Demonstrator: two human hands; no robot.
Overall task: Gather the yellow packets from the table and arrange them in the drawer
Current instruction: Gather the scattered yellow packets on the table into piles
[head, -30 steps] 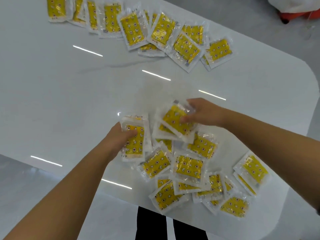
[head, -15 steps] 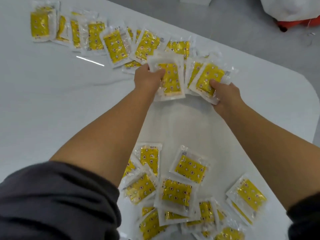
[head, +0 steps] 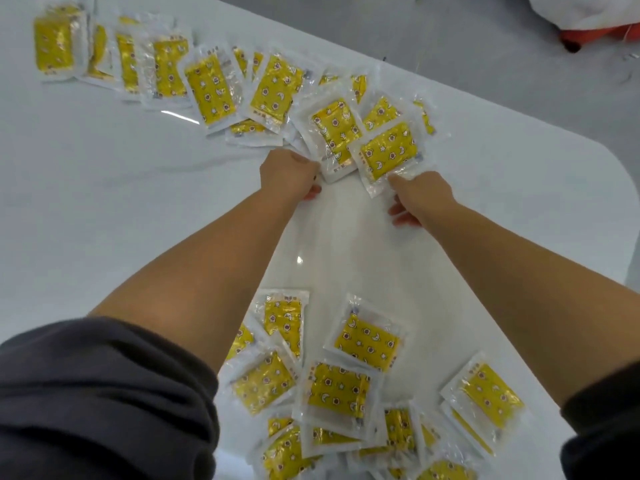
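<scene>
The yellow packets lie on the white table (head: 104, 209) in two groups: a far row (head: 207, 86) fanned across the top, overlapping edge over edge, and a near heap (head: 337, 389) loosely piled between the forearms. At the right end of the far row, the right hand (head: 420, 197) holds the end packet (head: 389, 150) by its lower clear edge, a fingertip pressed on top of the plastic and the other fingers curled beneath towards the table. The left hand (head: 289, 173) sits just beside it, fingers curled, thumb against the corner of the next packet (head: 336, 131); whether it grips that corner or only touches it cannot be told. The two hands are near each other but apart.

Each packet is a clear wrapper with a white border around a yellow pad printed with small stars, crescent moons and dark round flower marks. A short line of print runs along one border, too small and blurred to read.

Dark grey sleeves (head: 104, 393) are pushed up both arms. Beyond the table's rounded corner lies grey floor, with a red-orange and white object (head: 595, 32) at the top right.
</scene>
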